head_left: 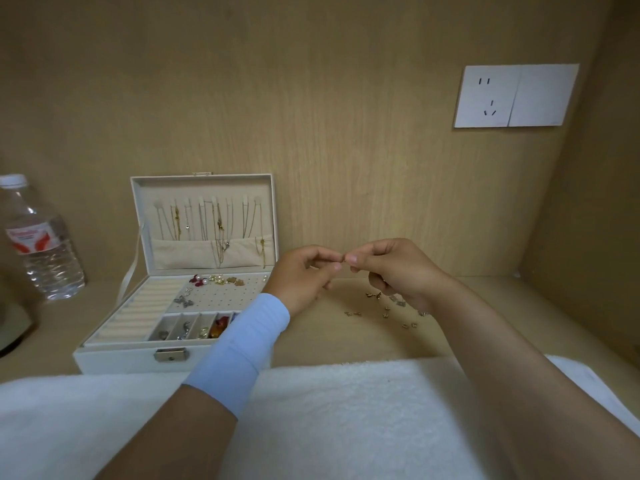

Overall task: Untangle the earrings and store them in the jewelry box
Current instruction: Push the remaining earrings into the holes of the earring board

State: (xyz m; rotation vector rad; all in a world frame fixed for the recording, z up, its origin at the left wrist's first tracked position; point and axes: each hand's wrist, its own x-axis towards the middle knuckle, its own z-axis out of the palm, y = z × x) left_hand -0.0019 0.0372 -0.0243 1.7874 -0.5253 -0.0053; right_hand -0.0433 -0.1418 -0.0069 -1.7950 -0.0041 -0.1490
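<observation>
Cream-white hinged jewelry box (114, 358): it stood open at the left of the pale wooden tabletop (346, 344), with its lid upright and chains hanging inside.
Perforated panel (228, 296): I counted several earrings already seated along the far edge of this pale sheet in the box tray; most holes were free.
Left hand (304, 271): it was raised above the table just right of the box, thumb and forefinger pinched on a tiny gold piece (344, 259). A light blue wristband (242, 348) sat on that forearm.
Right hand (391, 268): it met the left at the fingertips, thumb and forefinger pinched on the same piece and the other fingers curled under.
Gold piece: it was too small for me to tell whether it was one earring or two hooked together.
Small gold and silver loose earrings (384, 308): they lay scattered on the table under and near the right hand, well apart from the box.
Step in hand: I judged it to be the untangling, working one item apart in the air.
Progress: partial, judging by the earrings stored and the many left out.
Next move: it called for a gentle pull apart, then a carry left to a free hole in the panel; a slip could drop the piece onto the white terry towel (329, 410) at the near edge.
Far left: a clear plastic water bottle (45, 244) stood there.
</observation>
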